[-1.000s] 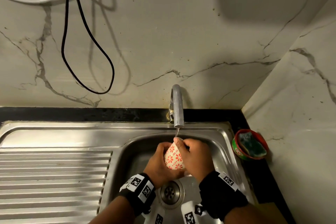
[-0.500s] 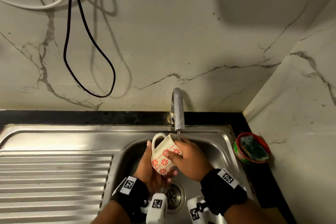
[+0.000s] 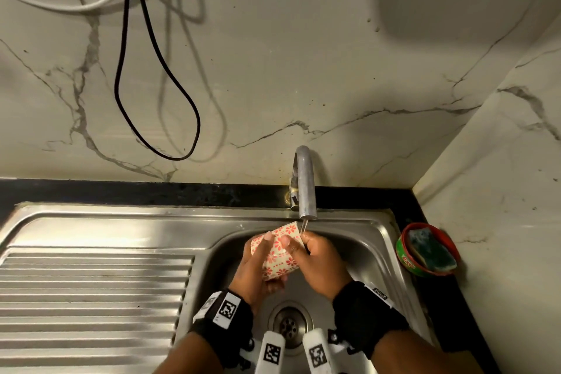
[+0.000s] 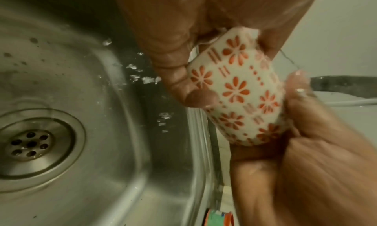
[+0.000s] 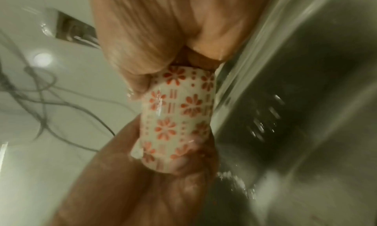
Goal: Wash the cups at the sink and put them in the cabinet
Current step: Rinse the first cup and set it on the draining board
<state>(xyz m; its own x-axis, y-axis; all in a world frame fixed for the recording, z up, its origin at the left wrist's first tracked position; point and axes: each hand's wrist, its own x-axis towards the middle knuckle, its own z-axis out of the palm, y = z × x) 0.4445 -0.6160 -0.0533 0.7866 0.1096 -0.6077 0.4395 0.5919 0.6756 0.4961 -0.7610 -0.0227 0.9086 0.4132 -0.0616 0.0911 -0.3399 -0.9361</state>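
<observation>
Head view is showing the white ceramic cup with red flower print (image 3: pixel 277 252) turning over between the two hands since half a second ago: then its handle was sticking up toward the tap at about 11 o'clock, and now the handle is no longer showing and a plain patterned side is facing up. The left hand (image 3: pixel 253 275) is curling its fingers round the cup from the 8 o'clock side, thumb lying on the printed wall, while the right hand (image 3: pixel 317 264) is gripping it from the 3 o'clock side with a fingertip pressing on the wall, so both hands are clamped on the cup and close together. The cup is being held above the basin of the stainless steel sink (image 3: pixel 358 249), right under the spout of the grey metal tap (image 3: pixel 306 182), whose thin stream is landing by the right hand's knuckles. Its long axis is lying tilted, running from about 7 o'clock up to 1 o'clock, with the upper end pointing at the spout; which end is the mouth I cannot tell. Judging by this, the cup is being rotated to rinse every side, so washing is still going on and the cabinet step is not yet started.
</observation>
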